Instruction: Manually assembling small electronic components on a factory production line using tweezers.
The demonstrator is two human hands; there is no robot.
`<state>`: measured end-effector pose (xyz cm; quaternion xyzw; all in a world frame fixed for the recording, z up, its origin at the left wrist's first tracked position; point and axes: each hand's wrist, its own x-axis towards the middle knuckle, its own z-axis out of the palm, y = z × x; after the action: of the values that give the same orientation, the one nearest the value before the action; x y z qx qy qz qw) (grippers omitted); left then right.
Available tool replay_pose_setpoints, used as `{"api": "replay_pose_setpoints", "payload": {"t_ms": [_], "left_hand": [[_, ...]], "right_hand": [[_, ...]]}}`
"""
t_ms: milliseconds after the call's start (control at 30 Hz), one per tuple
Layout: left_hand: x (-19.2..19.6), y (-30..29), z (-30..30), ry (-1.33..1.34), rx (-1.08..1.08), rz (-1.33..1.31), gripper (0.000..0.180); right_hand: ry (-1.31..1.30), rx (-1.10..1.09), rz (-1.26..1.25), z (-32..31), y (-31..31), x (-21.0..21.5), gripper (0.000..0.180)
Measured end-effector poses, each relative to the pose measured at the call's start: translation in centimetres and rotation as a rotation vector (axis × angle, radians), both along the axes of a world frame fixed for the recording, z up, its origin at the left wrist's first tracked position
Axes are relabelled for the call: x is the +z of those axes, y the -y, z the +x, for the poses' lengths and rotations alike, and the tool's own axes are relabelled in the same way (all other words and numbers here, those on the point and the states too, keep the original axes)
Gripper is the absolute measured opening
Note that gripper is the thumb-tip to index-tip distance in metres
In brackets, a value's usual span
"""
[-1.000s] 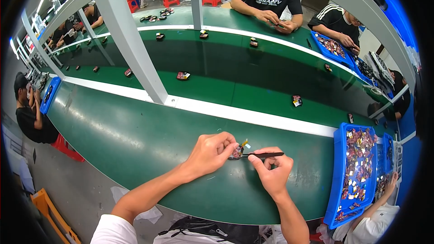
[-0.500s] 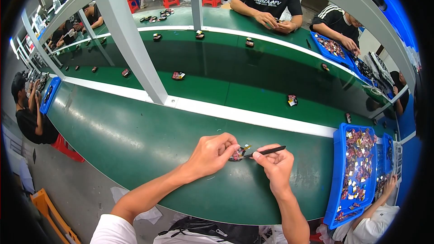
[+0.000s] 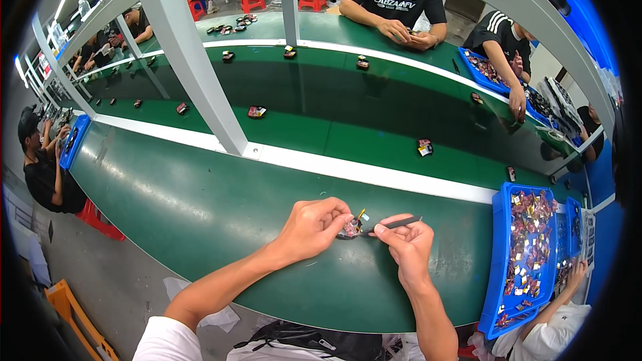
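From above, the left hand (image 3: 313,226) pinches a small reddish part (image 3: 350,228) with its fingertips closed on it, just over the green table (image 3: 200,207). The right hand (image 3: 409,244) grips black tweezers (image 3: 394,224), tips touching the part. A blue tray (image 3: 498,254) of similar pieces sits to the right.

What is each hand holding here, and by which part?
Left hand pinches a small pinkish part by its left side. Right hand holds black tweezers near their middle, tips at the part.
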<state>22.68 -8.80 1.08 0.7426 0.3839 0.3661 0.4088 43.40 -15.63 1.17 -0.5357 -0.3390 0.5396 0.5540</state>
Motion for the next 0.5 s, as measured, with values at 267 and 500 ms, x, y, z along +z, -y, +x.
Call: {"api": "replay_pose_setpoints", "payload": {"t_ms": [267,500], "left_hand": [[0.06,0.15,0.13,0.004,0.007,0.048,0.009],[0.23,0.11,0.25,0.003,0.001,0.059,0.008]], "right_hand": [[-0.025,-0.036,0.032,-0.01,0.09,0.41,0.013],[0.008,-0.073,0.087,-0.32,-0.03,0.02,0.013]]}}
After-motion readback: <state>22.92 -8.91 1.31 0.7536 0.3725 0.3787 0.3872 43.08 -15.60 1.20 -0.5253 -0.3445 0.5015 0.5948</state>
